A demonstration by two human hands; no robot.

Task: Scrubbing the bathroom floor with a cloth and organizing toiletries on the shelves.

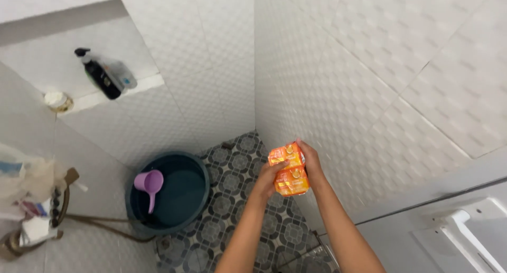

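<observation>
An orange sachet strip (288, 170) is held out over the patterned floor (232, 167) near the tiled corner, pinched between left hand (268, 181) and right hand (311, 164); a tear-off appears in hand, calling for a firm opposed pull.

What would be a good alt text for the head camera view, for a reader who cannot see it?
Two hands, left and right, hold orange sachets over a patterned floor in a white-tiled bathroom. To the left, a dark bucket holds a purple dipper, and a dark bottle stands on a ledge.
</observation>
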